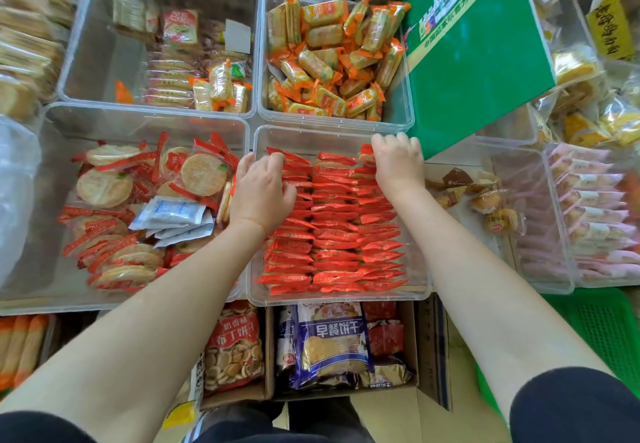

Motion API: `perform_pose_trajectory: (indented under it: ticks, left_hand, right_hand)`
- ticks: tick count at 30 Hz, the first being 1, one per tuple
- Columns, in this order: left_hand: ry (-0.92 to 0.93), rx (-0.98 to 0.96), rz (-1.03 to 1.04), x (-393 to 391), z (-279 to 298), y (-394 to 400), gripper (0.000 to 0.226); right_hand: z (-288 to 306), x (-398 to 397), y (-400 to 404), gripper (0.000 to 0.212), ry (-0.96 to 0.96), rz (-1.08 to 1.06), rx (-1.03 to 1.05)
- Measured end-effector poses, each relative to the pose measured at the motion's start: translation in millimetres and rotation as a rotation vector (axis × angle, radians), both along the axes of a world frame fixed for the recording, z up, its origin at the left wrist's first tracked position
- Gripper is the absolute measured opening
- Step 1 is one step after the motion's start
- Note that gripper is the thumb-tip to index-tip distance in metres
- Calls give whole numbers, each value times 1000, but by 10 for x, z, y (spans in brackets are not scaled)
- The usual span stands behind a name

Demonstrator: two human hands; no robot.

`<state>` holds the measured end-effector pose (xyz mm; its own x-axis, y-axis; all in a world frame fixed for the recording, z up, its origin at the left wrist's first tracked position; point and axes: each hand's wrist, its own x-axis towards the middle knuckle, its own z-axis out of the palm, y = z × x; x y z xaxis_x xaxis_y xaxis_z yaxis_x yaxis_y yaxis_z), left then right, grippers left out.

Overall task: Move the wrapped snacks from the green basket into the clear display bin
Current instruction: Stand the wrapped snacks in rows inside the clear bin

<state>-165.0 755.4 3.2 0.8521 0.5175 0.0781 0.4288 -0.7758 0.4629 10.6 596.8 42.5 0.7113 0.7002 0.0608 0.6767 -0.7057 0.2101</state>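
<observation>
A: Both hands down in the clear display bin (420,235), among the red wrapped snacks (339,235). Three columns of them, packed on edge, running from near wall to far wall.

B: And each packet's long axis?

A: Left to right, across the bin. Stacking direction near to far, so any tidying push goes along the columns, not across them.

B: Left hand (261,197)?

A: Over the left column, toward the far end. Fingers curled down into the packets, apparently pinching one or two at the top edges; exact hold hidden under the knuckles.

B: Right hand (398,162)?

A: At the far right corner, fingers bent over the last packets of the right column, close against the far wall. Looks like pressing or gripping a packet there, though fingertips out of sight, so hard to say which.

B: Green basket (602,325)?

A: Near right, low beside the right forearm, only a corner in view. Contents not visible from here.

B: So which hand for the next fetch?

A: Right, probably: basket on that side, well apart from the left hand. Would mean drawing back toward the near right, then returning to whatever gap remains at the far end.

B: Gap?

A: Small strip of bare bin at the far wall, above the middle column.
</observation>
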Motion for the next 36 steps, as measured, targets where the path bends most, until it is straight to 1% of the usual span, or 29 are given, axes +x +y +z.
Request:
perform_pose_trajectory:
  ticks: [6, 11, 13, 16, 18, 20, 22, 23, 25, 27, 29, 30, 33, 36]
  left_hand:
    - [4, 16, -11, 8, -30, 0, 24]
    - [5, 24, -15, 12, -41, 5, 23]
    - [8, 24, -16, 6, -45, 6, 23]
    - [4, 26, -17, 9, -49, 9, 23]
    - [5, 24, -19, 12, -43, 15, 23]
    - [4, 18, -21, 4, -47, 10, 22]
    - [-16, 23, -16, 5, -50, 6, 19]
    - [-22, 22, -13, 4, -48, 4, 18]
    - [-25, 11, -9, 4, -37, 4, 19]
    - [-27, -8, -7, 1, -23, 1, 22]
    - [-32, -22, -4, -3, -12, -4, 24]
    - [-35, -25, -3, -4, -11, -6, 25]
    - [-38, -28, -5, -7, -2, -4, 26]
    - [-37, -36, -5, -5, 4, -7, 26]
  right_hand:
    - [141, -154, 97, 23, -95, -27, -112]
    - [14, -202, 296, 24, -29, 12, -330]
    - [-31, -128, 335, 25, 42, 8, -302]
    - [-99, -37, 245, 25, 150, -44, -194]
    - [-159, -22, 150, 24, 184, -60, -204]
    - [-207, 6, 63, 22, 187, -63, -251]
    - [-211, 15, 58, 16, 133, -15, -239]
    - [-200, 4, 77, 12, 107, 13, -223]
    - [-202, -34, 118, 14, 77, 55, -120]
    - [-254, -93, 135, 14, 167, 39, -62]
    - [-357, -136, 104, 19, 241, 0, -9]
    - [-399, -157, 74, 26, 276, -6, 16]
    - [-497, -156, 8, 43, 295, -11, -40]
    - [-524, -157, -18, 50, 405, -153, 21]
